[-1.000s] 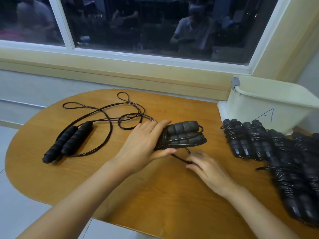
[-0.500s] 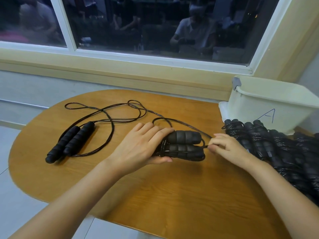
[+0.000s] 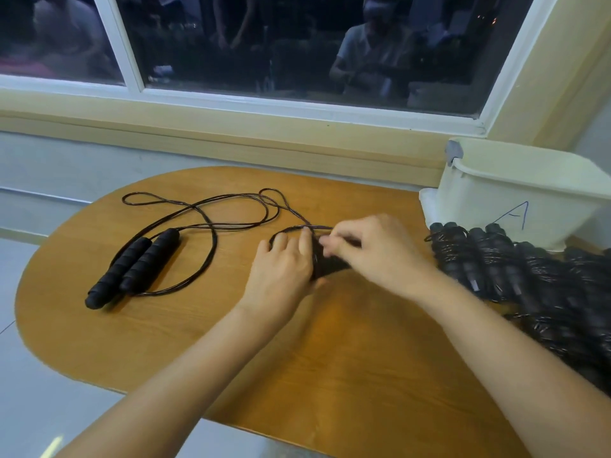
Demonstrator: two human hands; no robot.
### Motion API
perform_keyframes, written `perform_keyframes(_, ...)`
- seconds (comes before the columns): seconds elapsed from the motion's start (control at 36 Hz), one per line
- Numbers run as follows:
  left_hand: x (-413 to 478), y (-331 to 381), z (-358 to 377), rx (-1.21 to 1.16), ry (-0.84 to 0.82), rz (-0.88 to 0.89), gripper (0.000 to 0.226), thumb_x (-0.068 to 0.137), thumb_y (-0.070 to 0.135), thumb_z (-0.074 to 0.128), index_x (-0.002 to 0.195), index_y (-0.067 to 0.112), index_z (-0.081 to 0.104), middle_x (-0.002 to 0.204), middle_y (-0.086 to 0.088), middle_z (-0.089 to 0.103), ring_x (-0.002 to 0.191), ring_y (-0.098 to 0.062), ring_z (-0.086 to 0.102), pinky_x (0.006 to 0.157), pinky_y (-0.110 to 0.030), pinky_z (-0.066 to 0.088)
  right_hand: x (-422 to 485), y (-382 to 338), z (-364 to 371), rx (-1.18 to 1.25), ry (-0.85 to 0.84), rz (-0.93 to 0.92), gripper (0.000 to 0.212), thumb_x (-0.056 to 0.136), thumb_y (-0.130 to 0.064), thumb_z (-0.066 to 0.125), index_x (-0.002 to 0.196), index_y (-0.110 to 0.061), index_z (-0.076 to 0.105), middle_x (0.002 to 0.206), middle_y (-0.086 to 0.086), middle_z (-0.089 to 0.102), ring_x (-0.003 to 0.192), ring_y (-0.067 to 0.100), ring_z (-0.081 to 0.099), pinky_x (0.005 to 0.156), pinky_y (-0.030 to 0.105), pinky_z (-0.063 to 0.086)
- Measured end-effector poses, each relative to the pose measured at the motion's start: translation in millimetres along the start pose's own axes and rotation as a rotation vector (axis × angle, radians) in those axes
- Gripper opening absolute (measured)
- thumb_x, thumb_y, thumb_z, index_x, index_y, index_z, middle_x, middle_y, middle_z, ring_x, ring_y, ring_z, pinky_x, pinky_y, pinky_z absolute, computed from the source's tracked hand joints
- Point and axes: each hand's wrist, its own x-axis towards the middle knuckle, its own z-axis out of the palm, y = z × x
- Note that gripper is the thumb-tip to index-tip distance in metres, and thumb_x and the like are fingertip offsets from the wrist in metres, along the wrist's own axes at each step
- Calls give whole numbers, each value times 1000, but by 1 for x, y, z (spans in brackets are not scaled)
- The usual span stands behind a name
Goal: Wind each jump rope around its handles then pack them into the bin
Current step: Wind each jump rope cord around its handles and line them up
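The wooden tabletop [image 3: 297, 358] carries a cream bin [image 3: 515, 200] at its far right corner, with a pile of wound ropes [image 3: 529, 285] heaped along the right edge just before it, presumably staged for packing. One loose jump rope [image 3: 132, 269] lies toward the left edge with its line sprawled toward the far edge. At the middle sits the jump rope being wound [image 3: 330, 264], mostly hidden: the left hand [image 3: 284, 272] lies palm-down, fingers curled over its handles to steady them, while the right hand [image 3: 380, 252] reaches across, blurred fingertips pinching the cord [image 3: 317, 228] above them, apparently laying a turn.
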Motion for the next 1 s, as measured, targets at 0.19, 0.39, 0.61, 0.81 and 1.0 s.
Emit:
perform_keyframes(0.19,7,-17,6,-45,11,-95,91,61,76,62,113,2,64,85,-12,69,78,-33,65,63,-39,51,-56,23,21,-71,100,-132,42,100,-43,36,96,-27,75,58,-19,52,55,3,54,53,29,48)
perform_keyframes(0.39,11,-27,-3,-399,42,-128,105,66,88,32,128,6,56,108,-10,67,94,-32,62,73,-41,47,-88,38,35,-216,153,-185,38,99,-31,41,116,-17,72,75,-23,55,70,-10,45,54,12,42)
perform_keyframes(0.61,13,-11,-6,-672,56,-111,102,61,86,50,131,13,53,110,-2,66,98,-24,63,73,-37,50,-84,44,75,-489,176,-268,38,82,0,75,118,-6,68,77,-1,63,62,15,60,46,29,49)
perform_keyframes(0.81,11,-16,-9,-685,110,-131,76,73,74,56,126,20,55,103,9,65,90,-11,61,69,-29,50,-74,55,73,-463,224,-268,25,96,-14,60,118,-9,68,83,-1,68,69,13,64,52,27,53)
perform_keyframes(1.0,8,-35,-9,-746,169,-152,69,79,66,56,129,18,53,104,12,60,89,-3,54,66,-11,37,-73,82,44,-312,216,-251,27,94,-31,53,93,-12,72,81,-4,70,70,8,65,57,18,53)
